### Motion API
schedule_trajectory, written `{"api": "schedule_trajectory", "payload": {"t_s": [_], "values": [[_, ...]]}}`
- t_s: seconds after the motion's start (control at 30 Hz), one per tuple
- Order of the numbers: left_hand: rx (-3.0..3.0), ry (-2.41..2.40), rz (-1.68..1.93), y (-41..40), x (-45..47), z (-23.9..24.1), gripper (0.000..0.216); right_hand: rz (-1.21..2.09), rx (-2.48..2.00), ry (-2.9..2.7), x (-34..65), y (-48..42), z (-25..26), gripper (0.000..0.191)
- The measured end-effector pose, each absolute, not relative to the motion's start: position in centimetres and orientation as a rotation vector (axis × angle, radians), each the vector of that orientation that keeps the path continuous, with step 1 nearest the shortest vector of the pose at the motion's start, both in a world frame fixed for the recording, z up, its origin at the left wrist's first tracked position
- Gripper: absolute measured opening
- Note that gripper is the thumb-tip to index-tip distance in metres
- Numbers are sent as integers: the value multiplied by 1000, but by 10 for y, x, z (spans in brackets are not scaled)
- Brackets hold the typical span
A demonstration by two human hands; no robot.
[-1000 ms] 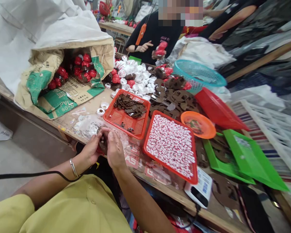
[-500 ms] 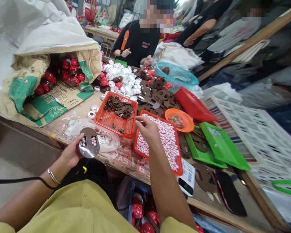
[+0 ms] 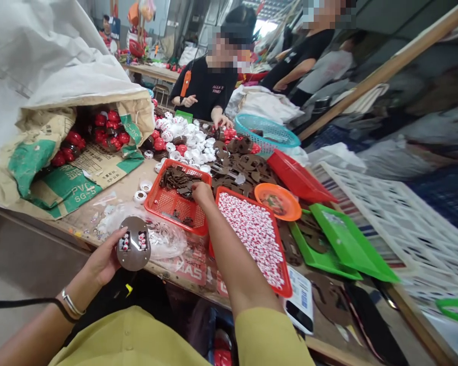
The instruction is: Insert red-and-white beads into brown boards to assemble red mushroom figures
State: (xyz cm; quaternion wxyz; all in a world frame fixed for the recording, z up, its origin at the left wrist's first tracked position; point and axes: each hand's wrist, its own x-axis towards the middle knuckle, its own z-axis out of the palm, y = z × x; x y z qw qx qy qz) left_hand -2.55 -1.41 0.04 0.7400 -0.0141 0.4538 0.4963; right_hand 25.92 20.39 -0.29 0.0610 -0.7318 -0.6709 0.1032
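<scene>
My left hand grips a round brown plastic piece with small red-and-white parts set in it, held just in front of the table edge. My right hand reaches forward to the far right corner of the red mesh basket, at the pile of small brown pieces; its fingers are curled down and what they hold is hidden. Right beside that arm lies the red tray full of tiny red-and-white beads.
A torn paper sack spilling red parts lies at the left. White rings and brown cut-outs cover the table's middle. An orange dish, green trays, a teal basket and a label device stand right. Other people work across the table.
My hands have parted: the left keeps the brown round piece near the table edge, while the right went over the bead tray and on to the brown pieces in the mesh basket.
</scene>
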Motion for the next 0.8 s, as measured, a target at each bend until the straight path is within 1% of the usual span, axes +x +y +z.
{"api": "schedule_trajectory", "payload": {"t_s": [0.17, 0.27, 0.37, 0.53, 0.67, 0.7, 0.8], "values": [[-42, 985, 1069, -10, -22, -3, 29, 273, -2146, -2213, 241, 208, -19, 42], [-53, 947, 1049, -7, -20, -2, 29, 275, -2138, -2243, 233, 208, -24, 34], [-59, 912, 1075, -4, -23, 0, 32, 309, -2101, -2232, 234, 206, -21, 30], [-57, 898, 1103, -2, -29, -2, 37, 377, -1915, -2178, 246, 192, -14, 36], [-24, 935, 1134, -7, -33, -2, 35, 419, -1911, -2131, 253, 173, -14, 45], [-8, 962, 1153, -8, -34, -2, 34, 425, -1918, -2130, 255, 168, -13, 45], [54, 1065, 1176, -12, -40, 1, 35, 416, -1906, -2169, 253, 152, -5, 35]]}}
